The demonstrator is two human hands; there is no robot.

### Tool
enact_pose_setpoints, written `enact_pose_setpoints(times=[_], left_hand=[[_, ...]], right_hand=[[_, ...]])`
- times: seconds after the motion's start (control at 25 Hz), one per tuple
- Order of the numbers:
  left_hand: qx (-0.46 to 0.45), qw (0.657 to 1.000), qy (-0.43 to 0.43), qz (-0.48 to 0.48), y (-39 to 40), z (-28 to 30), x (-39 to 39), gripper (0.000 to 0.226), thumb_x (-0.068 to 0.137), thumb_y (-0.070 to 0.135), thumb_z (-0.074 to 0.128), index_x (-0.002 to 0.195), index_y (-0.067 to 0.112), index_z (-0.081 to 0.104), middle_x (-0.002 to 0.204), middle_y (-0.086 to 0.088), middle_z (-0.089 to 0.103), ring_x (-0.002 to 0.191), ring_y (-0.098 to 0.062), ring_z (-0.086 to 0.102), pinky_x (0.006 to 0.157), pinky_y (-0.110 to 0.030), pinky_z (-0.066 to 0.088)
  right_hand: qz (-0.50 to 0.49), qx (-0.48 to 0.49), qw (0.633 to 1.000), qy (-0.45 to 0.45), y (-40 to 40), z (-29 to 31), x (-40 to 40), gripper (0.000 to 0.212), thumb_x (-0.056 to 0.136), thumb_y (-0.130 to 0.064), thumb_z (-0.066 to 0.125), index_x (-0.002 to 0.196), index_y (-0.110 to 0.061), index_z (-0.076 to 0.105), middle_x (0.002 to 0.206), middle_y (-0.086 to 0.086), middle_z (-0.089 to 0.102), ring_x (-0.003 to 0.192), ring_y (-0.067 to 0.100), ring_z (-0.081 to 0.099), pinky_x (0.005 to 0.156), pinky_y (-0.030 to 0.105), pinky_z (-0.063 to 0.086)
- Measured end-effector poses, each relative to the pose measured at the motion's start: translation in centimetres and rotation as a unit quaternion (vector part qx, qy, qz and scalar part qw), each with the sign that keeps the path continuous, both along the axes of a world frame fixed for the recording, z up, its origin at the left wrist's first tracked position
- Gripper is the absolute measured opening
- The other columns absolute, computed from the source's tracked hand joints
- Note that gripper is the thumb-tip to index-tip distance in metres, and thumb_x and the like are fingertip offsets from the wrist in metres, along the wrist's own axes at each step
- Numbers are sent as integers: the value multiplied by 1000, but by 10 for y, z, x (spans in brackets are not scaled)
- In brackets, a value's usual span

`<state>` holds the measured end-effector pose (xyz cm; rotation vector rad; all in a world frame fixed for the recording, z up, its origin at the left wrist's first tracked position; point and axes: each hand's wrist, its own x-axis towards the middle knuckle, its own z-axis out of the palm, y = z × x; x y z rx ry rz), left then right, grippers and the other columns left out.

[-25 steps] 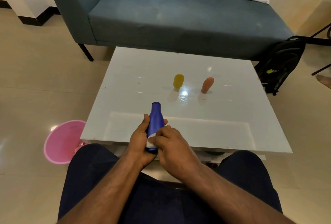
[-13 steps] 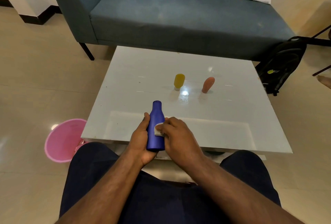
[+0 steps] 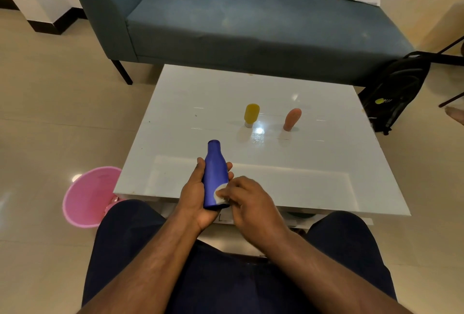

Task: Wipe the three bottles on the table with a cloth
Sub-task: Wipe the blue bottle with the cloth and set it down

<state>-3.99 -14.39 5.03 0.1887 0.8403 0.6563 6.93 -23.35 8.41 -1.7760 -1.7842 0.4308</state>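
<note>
Two hands meet over the near edge of the counter (image 3: 313, 163): the left hand (image 3: 195, 198) grips the blue bottle (image 3: 214, 178) round its body, neck pointing away, while the right hand (image 3: 247, 200) pinches a white cloth (image 3: 220, 194) against its lower side. Farther back stand a yellow bottle (image 3: 251, 114) and an orange bottle (image 3: 291, 119), apart.

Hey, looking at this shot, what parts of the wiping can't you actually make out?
Head view only:
- cloth: mostly hidden under the right hand; only a white patch shows.
- blue bottle: base and back covered by the left hand.
- yellow bottle and orange bottle: too small to tell whether they are clean.
</note>
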Motion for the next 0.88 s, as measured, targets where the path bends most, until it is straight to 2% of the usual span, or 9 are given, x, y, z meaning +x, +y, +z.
enact_pose_setpoints(times=[0.08, 0.24, 0.4, 0.48, 0.56, 0.6, 0.76, 0.84, 0.88], left_hand=[[-1, 1000, -4, 1, -1, 1, 1, 62, 96, 54, 52, 138, 8, 59, 122, -12, 72, 93, -23, 71, 82, -38, 59], [5, 1000, -4, -28, -3, 1, 0, 61, 96, 54, 54, 133, 6, 62, 119, -14, 73, 94, -25, 73, 80, -38, 63], [25, 998, 16, -54, -12, 3, 7, 52, 97, 52, 56, 128, 12, 65, 102, -15, 74, 84, -26, 72, 72, -39, 60], [18, 999, 2, -49, -11, 2, 6, 54, 96, 53, 56, 131, 11, 64, 105, -16, 74, 88, -26, 73, 72, -39, 60], [11, 999, -11, -51, -9, 0, 4, 59, 95, 57, 55, 134, 12, 63, 108, -17, 73, 92, -27, 73, 74, -39, 60], [21, 998, -8, -58, -8, -1, 4, 60, 95, 59, 52, 133, 14, 64, 109, -17, 72, 93, -27, 72, 75, -40, 60], [68, 994, 38, -81, -12, -1, 9, 60, 92, 66, 46, 120, 18, 67, 98, -13, 73, 81, -25, 67, 70, -39, 53], [80, 993, 44, -78, -13, -2, 8, 63, 92, 69, 42, 122, 19, 68, 100, -12, 74, 84, -26, 68, 71, -40, 55], [84, 992, 42, -80, -13, -1, 7, 65, 93, 70, 39, 123, 20, 68, 104, -13, 75, 87, -26, 70, 73, -41, 56]], right_hand=[[-55, 6, 998, 16, 4, -1, 2, 26, 82, 0, 60, 101, -15, 69, 97, -1, 61, 89, 16, 57, 77, 32, 52], [24, 17, 999, -17, -2, 1, -10, 26, 79, -3, 60, 100, -17, 70, 97, -4, 62, 89, 14, 54, 79, 21, 46], [-93, 0, 995, 43, 38, 5, 18, 12, 89, -17, 56, 96, -20, 67, 96, -18, 52, 91, -4, 46, 77, 10, 37], [-51, 2, 999, -6, 35, 6, 5, 15, 87, -14, 60, 99, -19, 67, 99, -11, 57, 90, 3, 46, 77, 16, 41], [38, 25, 997, -69, 18, 3, -4, 20, 83, -10, 65, 100, -19, 68, 99, -3, 61, 89, 16, 49, 76, 28, 47], [53, 12, 996, -69, 18, 6, 1, 21, 83, -9, 64, 101, -19, 68, 101, -1, 60, 90, 19, 50, 76, 31, 48], [-88, -12, 996, -14, 54, 12, 24, 28, 87, -3, 51, 107, -16, 65, 108, 4, 54, 96, 19, 50, 81, 30, 43], [-78, -19, 997, -3, 51, 11, 14, 20, 87, -9, 55, 103, -19, 64, 107, 0, 54, 94, 15, 51, 79, 30, 45], [-31, -14, 998, -49, 45, 9, 7, 20, 86, -11, 59, 104, -19, 64, 107, 0, 55, 95, 16, 51, 79, 31, 47]])
